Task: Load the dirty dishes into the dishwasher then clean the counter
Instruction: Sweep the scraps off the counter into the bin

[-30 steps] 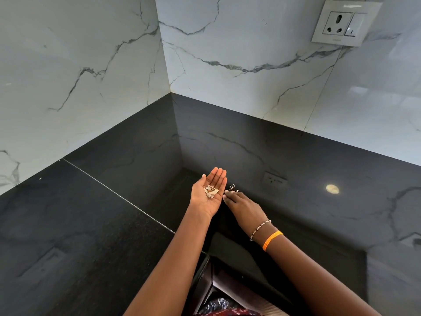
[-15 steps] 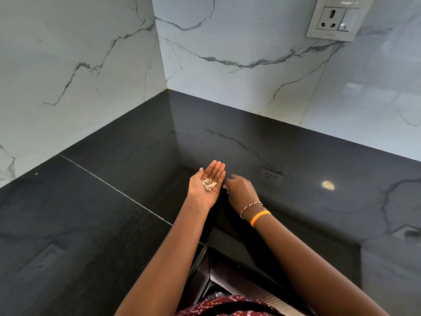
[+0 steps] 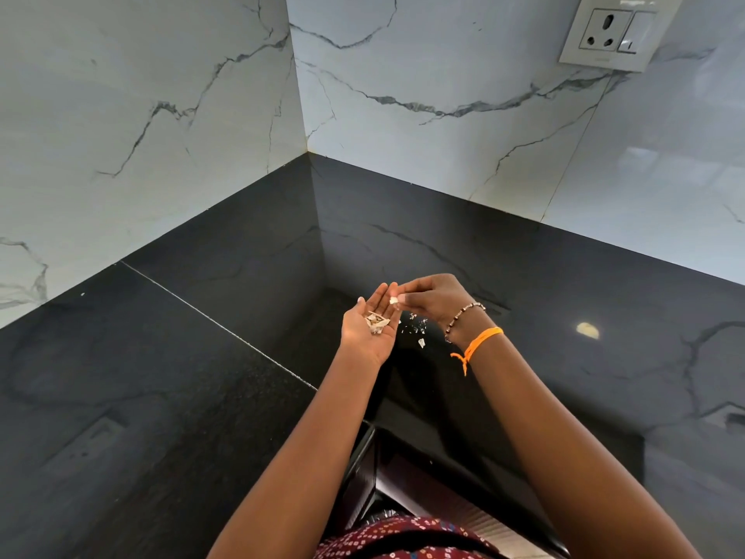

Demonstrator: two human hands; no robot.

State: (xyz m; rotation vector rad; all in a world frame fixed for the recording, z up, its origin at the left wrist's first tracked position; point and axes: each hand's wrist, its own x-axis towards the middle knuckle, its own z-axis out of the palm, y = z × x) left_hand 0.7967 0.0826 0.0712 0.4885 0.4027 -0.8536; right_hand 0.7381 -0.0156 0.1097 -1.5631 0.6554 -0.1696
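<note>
The left hand (image 3: 369,328), palm up with fingers straight, cups a heap of scraps (image 3: 375,321). The right hand (image 3: 433,298) pinches a white bit (image 3: 397,300) above it. More crumbs (image 3: 417,330) lie on the counter (image 3: 564,300) below.

Bright, even daylight fills the scene, and the white marble wall tiles (image 3: 443,115) look pale and softly washed, with a hazy sheen toward the right edge. The polished black bench (image 3: 564,284) acts like a mirror: it reflects the marble veins, the wall socket (image 3: 610,34) and a small round ceiling light as a pale glare spot (image 3: 587,330). The left part of the bench is duller and grainy. Shadows are soft; the darkest patch lies under the forearms. Focus is sharp at centre. Wide-angle distortion bends the wall corner and the tile joints toward the edges.
</note>
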